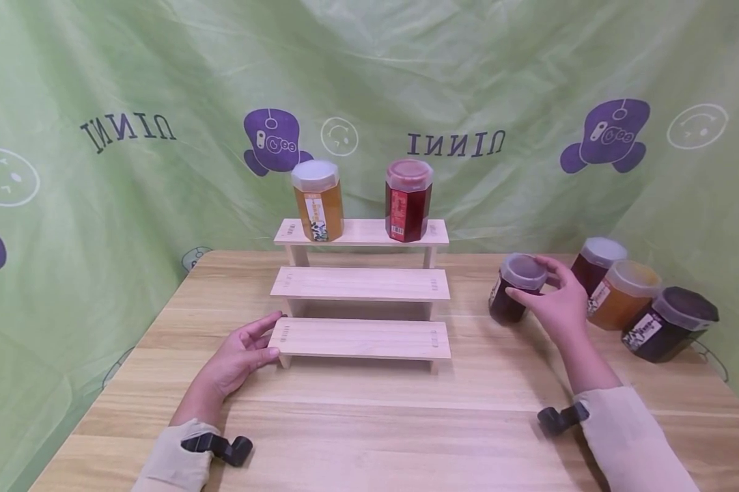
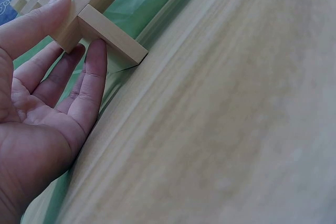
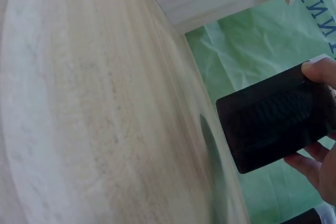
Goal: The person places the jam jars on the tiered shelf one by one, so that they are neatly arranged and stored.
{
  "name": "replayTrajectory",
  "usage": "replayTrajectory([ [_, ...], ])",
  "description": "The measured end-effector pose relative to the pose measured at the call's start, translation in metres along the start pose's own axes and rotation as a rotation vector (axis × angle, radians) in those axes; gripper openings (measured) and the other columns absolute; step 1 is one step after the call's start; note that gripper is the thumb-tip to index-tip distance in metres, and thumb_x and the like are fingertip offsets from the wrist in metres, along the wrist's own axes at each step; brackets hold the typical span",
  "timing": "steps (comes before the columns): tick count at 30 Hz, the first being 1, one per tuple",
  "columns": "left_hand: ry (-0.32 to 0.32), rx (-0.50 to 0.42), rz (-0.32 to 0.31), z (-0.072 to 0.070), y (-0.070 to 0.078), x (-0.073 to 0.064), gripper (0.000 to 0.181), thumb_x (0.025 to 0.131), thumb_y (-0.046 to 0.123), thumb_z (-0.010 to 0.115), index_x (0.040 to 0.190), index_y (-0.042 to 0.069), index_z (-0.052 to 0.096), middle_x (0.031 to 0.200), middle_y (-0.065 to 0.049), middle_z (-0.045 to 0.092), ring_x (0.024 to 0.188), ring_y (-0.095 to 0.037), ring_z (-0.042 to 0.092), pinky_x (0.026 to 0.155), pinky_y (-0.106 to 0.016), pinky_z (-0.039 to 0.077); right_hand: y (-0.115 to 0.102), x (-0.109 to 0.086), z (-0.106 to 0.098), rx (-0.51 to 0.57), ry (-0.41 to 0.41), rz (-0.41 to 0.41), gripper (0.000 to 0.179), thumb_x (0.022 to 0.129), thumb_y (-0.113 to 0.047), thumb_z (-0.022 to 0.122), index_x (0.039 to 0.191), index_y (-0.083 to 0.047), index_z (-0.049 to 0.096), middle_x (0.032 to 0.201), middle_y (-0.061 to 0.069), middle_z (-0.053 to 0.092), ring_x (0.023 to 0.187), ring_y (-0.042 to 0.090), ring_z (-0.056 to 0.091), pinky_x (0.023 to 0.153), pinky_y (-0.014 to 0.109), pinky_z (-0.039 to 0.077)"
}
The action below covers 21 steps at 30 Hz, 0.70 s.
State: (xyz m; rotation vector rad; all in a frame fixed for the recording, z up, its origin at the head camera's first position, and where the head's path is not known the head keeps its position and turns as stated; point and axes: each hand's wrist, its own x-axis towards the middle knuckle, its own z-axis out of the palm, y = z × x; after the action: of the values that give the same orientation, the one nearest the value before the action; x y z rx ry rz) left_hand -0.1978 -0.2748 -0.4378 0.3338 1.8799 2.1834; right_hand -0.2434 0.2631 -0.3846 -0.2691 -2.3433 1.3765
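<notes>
A pale wooden three-step display stand [image 1: 360, 338] stands on the table. My left hand [image 1: 237, 359] holds the left end of its lowest step, the thumb at the front corner and the fingers around the back. In the left wrist view, fingertips [image 2: 96, 51] rest beside the step's leg [image 2: 113, 35]. With the right hand [image 1: 560, 301] I grip a dark jar [image 1: 509, 297] near its translucent lid, thumb on one side and fingers on the other. The jar tilts slightly, and its base shows raised off the table in the right wrist view.
On the top step stand an amber jar [image 1: 323, 212] with a white lid and a red jar [image 1: 409, 208]. At the table's right are a dark red jar [image 1: 591, 270], an orange jar [image 1: 621, 297] and a dark jar [image 1: 664, 331]. Green printed cloth [image 1: 369, 82] hangs behind.
</notes>
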Motion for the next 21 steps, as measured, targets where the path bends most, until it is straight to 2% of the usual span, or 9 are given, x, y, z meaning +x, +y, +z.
replayTrajectory([
  [14,-0.005,-0.007,0.016,0.0,-0.001,0.0,0.078,0.082,-0.013,0.063,0.149,-0.009,0.023,0.128,0.009,0.058,0.112,-0.014,0.061,0.089,-0.032,0.054,-0.013,-0.012,0.002,0.011,-0.043,-0.059,0.085,0.068,-0.027,0.09,0.141,-0.011,0.05,0.135,0.012,0.053,0.119,0.028,0.05,0.078,0.014,0.051],
  [21,-0.018,-0.031,0.021,0.0,-0.001,0.0,0.074,0.084,-0.013,0.063,0.149,-0.006,0.029,0.128,0.005,0.057,0.112,-0.014,0.061,0.089,-0.03,0.054,-0.019,-0.018,0.003,0.03,-0.049,-0.078,0.083,0.067,-0.024,0.091,0.139,-0.011,0.052,0.132,0.011,0.054,0.118,0.025,0.051,0.079,0.016,0.053],
])
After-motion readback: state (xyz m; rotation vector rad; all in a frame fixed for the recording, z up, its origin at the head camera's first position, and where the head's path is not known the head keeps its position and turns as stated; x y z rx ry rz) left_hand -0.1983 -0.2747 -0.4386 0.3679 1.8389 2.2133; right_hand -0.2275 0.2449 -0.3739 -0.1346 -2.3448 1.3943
